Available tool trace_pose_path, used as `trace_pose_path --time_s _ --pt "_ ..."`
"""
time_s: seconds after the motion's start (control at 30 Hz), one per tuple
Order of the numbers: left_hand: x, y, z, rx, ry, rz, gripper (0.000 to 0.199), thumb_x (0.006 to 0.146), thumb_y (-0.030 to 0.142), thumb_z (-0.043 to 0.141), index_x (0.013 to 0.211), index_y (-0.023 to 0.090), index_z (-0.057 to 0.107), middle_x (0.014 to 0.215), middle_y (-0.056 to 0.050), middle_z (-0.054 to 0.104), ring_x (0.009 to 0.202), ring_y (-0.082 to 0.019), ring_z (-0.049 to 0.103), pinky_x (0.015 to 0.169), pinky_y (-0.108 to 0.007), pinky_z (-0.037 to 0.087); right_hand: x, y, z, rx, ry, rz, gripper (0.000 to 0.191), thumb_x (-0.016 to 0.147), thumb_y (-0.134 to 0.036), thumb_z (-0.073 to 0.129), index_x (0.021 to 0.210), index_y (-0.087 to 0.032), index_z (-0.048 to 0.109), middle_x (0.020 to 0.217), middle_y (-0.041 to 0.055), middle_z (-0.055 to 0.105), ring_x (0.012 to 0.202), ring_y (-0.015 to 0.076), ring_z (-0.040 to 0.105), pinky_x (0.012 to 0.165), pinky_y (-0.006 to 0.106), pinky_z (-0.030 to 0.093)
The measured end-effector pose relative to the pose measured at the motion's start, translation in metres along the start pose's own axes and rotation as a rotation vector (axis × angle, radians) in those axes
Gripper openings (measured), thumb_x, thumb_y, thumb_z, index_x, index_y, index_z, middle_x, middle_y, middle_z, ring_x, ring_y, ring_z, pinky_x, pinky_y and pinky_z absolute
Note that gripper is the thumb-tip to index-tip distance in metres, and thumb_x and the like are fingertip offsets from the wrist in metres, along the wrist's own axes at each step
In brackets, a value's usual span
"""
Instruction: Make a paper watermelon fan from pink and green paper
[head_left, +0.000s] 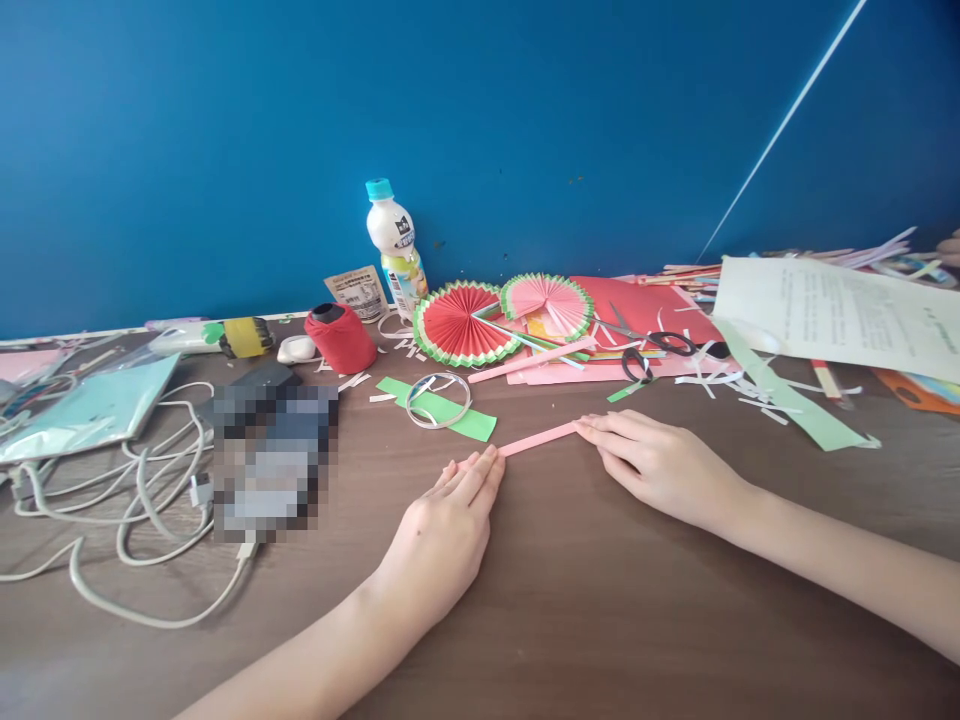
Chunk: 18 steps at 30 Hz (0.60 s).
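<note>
Low over the brown counter (570, 610) and straight to the hands: resting the left hand (442, 540) there, fingers (474, 482) pressed close together, laid across the left part of a narrow pink strip (538, 440). Out from beneath those fingers, bare through the middle, then slanting away to meet the fingertips of the right hand (667, 465). Bunched together there too, tips right on the strip's right end; impossible to tell whether pinching or merely pressing, at either hand.

Level with the hands, off to the left, into loops of white cable (141, 492) beside a blurred-out object (277, 460). Just beyond the left fingertips, on to a green strip (476, 423) with a ring (438, 427) on top. Farther back, over to black-handled scissors (636, 364), a red roll (343, 340) and green-edged paper fans, one red (461, 325), one pink (547, 300). Then up to a bottle (403, 255) near the blue wall (480, 120).
</note>
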<state>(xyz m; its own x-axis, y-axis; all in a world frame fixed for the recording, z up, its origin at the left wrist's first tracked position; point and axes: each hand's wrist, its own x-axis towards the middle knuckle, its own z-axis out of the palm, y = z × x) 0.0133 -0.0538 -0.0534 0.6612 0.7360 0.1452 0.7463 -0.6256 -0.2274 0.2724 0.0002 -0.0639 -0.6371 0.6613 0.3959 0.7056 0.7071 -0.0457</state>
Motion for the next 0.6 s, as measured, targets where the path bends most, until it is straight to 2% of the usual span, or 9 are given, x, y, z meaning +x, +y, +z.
trace_pose_path --time_s 0.1,0.2,0.3,0.37,0.47,0.6 --pt "-0.003 -0.005 0.0 -0.122 0.035 -0.039 0.05 0.081 0.004 0.03 0.129 0.009 0.045 0.135 -0.009 0.049 0.121 -0.018 0.049 0.101 -0.033 0.044 0.002 0.005 -0.002 0.077 -0.002 -0.003 0.036 0.088 -0.012 0.036 0.108 -0.018 0.065 0.097 0.0075 0.069 0.093 0.0219 0.063 0.086 0.042 0.051" --pt "-0.005 -0.008 -0.001 -0.222 0.07 -0.112 0.049 0.082 0.002 0.031 0.125 0.015 0.049 0.132 -0.005 0.052 0.117 -0.014 0.053 0.099 -0.029 0.046 0.011 0.014 -0.01 0.251 -0.077 0.093 0.031 0.088 -0.017 0.039 0.097 -0.019 0.068 0.089 0.0068 0.068 0.084 0.0203 0.063 0.076 0.037 0.052" --pt "-0.004 -0.01 -0.003 -0.276 0.059 -0.185 0.045 0.083 0.004 0.033 0.12 0.02 0.053 0.128 -0.001 0.057 0.109 -0.014 0.059 0.085 -0.025 0.054 0.022 0.028 -0.02 0.425 -0.15 0.267 0.026 0.087 -0.025 0.043 0.091 -0.021 0.068 0.092 0.0055 0.067 0.083 0.0188 0.062 0.076 0.034 0.049" --pt "-0.001 -0.011 -0.004 -0.279 0.03 -0.215 0.041 0.084 0.006 0.037 0.117 0.022 0.055 0.125 0.0 0.059 0.099 -0.014 0.064 0.072 -0.024 0.057 0.027 0.036 -0.023 0.488 -0.199 0.348 0.024 0.085 -0.028 0.045 0.094 -0.02 0.067 0.095 0.0055 0.067 0.084 0.0187 0.061 0.077 0.033 0.048" --pt "0.005 -0.013 -0.004 -0.226 0.052 -0.195 0.034 0.084 0.007 0.041 0.11 0.021 0.058 0.117 -0.001 0.064 0.083 -0.013 0.067 0.06 -0.022 0.054 0.036 0.041 -0.021 0.567 -0.34 0.31 0.025 0.079 -0.031 0.053 0.099 -0.02 0.063 0.095 0.0053 0.064 0.085 0.0184 0.059 0.076 0.032 0.046" --pt "0.015 -0.016 -0.001 -0.153 0.124 -0.136 0.022 0.084 0.006 0.043 0.092 0.019 0.059 0.093 -0.002 0.067 0.078 -0.016 0.061 0.063 -0.025 0.051 0.051 0.037 -0.016 0.554 -0.464 0.245 0.015 0.076 -0.032 0.055 0.083 -0.02 0.059 0.082 0.003 0.059 0.073 0.016 0.054 0.063 0.028 0.042"
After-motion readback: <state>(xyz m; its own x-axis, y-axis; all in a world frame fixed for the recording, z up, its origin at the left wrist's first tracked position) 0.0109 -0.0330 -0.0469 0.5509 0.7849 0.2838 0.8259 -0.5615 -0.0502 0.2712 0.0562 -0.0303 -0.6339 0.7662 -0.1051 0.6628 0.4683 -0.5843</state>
